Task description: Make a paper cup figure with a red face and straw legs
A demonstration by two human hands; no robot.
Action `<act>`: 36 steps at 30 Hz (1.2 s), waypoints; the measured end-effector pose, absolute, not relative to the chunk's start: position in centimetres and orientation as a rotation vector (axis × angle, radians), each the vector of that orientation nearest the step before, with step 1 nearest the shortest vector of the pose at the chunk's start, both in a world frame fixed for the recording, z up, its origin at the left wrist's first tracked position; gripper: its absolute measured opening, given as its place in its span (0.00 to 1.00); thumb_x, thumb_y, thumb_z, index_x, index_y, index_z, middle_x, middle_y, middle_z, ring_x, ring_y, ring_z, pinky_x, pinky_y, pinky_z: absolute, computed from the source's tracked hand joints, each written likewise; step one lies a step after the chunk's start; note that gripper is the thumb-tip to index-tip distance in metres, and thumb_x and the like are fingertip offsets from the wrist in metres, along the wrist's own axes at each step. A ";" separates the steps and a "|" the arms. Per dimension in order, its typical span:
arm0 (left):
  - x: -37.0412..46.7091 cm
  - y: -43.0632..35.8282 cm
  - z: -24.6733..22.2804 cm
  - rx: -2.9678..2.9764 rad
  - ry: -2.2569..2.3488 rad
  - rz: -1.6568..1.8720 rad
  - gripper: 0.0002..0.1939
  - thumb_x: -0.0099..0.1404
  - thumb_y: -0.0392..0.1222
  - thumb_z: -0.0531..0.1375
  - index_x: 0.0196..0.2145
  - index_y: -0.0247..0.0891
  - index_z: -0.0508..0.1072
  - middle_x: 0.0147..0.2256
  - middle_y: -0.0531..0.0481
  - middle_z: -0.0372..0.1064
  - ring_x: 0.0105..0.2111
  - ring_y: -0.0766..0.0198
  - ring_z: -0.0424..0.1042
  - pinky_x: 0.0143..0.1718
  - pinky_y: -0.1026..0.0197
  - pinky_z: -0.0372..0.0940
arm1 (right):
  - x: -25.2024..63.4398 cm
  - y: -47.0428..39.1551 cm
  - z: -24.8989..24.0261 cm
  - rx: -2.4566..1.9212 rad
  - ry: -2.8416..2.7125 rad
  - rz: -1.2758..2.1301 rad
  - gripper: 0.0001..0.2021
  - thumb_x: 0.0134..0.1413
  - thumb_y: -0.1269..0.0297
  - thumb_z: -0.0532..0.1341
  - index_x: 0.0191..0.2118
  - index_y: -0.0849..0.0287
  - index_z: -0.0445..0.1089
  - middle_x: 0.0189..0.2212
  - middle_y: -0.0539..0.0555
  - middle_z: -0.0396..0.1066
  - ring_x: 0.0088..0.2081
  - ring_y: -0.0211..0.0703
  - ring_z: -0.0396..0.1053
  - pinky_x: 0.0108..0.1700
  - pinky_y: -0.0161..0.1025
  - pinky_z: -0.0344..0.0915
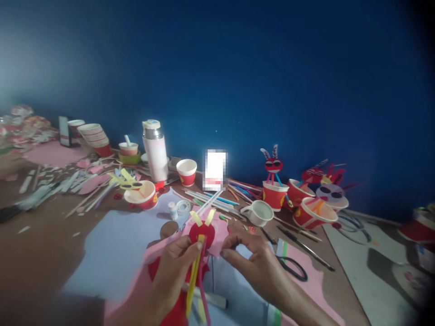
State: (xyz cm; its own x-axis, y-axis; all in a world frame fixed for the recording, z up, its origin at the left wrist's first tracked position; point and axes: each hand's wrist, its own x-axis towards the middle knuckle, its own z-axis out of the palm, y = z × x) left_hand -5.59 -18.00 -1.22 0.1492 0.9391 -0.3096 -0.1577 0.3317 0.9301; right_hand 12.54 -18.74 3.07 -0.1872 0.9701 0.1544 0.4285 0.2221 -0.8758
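Near the middle of the view, a red round paper figure (203, 232) with two pale yellow strips on top is pinched between the thumb and fingers of my left hand (176, 260). Yellow and pink stems (192, 283) hang down from it. Just to the right, my right hand (249, 258) has its thumb and index finger curled close together; whether something small is between them cannot be made out. Pink paper (220, 228) lies behind the figure. Below are a marker (214, 299) and red paper (176, 312).
Scissors (294, 268) and a pen (312, 251) lie right of my right hand. Behind stand a thermos (156, 154), a red cup (186, 173), a pale mug (260, 213) and decorated cups (274, 195). Blue paper (108, 253) covers the left front.
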 end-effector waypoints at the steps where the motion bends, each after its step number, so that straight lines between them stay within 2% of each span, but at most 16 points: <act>1: -5.4 -18.0 -1.2 0.938 1.161 0.967 0.13 0.57 0.48 0.62 0.25 0.35 0.70 0.21 0.53 0.66 0.20 0.69 0.61 0.21 0.67 0.55 | 12.2 -18.9 3.2 -1.300 -1.710 0.951 0.05 0.51 0.73 0.61 0.27 0.57 0.71 0.25 0.46 0.72 0.30 0.36 0.68 0.34 0.31 0.61; 6: -4.8 -18.2 -0.5 1.162 1.248 0.991 0.13 0.57 0.47 0.60 0.22 0.35 0.70 0.21 0.53 0.64 0.22 0.67 0.61 0.23 0.67 0.56 | 11.0 -19.3 3.6 -1.273 -1.603 1.013 0.04 0.51 0.69 0.62 0.27 0.57 0.72 0.25 0.46 0.74 0.30 0.36 0.70 0.34 0.30 0.63; 14: -4.7 -18.7 -0.6 1.318 1.162 1.026 0.13 0.62 0.44 0.58 0.22 0.36 0.68 0.20 0.54 0.62 0.24 0.66 0.63 0.25 0.67 0.58 | 10.6 -19.0 3.8 -1.327 -1.681 0.779 0.05 0.51 0.71 0.62 0.26 0.56 0.73 0.26 0.46 0.75 0.32 0.41 0.70 0.38 0.36 0.60; 18: -4.7 -18.9 -0.5 1.356 1.152 1.024 0.14 0.62 0.47 0.58 0.24 0.35 0.70 0.22 0.52 0.64 0.23 0.67 0.60 0.23 0.68 0.56 | 10.3 -19.0 3.7 -1.354 -1.688 0.688 0.06 0.51 0.69 0.61 0.25 0.57 0.72 0.24 0.48 0.74 0.30 0.42 0.69 0.36 0.38 0.59; 21: -4.8 -18.8 -0.4 1.401 1.209 1.026 0.15 0.62 0.48 0.58 0.23 0.35 0.69 0.21 0.53 0.62 0.22 0.68 0.57 0.21 0.68 0.54 | 10.2 -19.0 3.6 -1.361 -1.697 0.631 0.06 0.51 0.68 0.61 0.25 0.57 0.71 0.23 0.48 0.73 0.30 0.42 0.68 0.35 0.38 0.58; 29: -4.8 -18.5 0.0 1.532 1.292 1.003 0.14 0.63 0.46 0.56 0.23 0.35 0.68 0.20 0.55 0.55 0.22 0.68 0.54 0.21 0.68 0.52 | 10.2 -18.7 3.1 -1.375 -1.689 0.660 0.06 0.52 0.68 0.60 0.26 0.57 0.71 0.23 0.48 0.73 0.29 0.42 0.68 0.34 0.37 0.59; 36: -4.8 -18.3 -0.2 1.429 1.220 0.972 0.15 0.63 0.49 0.55 0.24 0.36 0.65 0.22 0.55 0.58 0.22 0.68 0.55 0.21 0.67 0.52 | 9.9 -18.5 2.8 -1.301 -1.579 0.767 0.06 0.50 0.71 0.61 0.24 0.57 0.72 0.23 0.47 0.73 0.28 0.40 0.69 0.35 0.35 0.60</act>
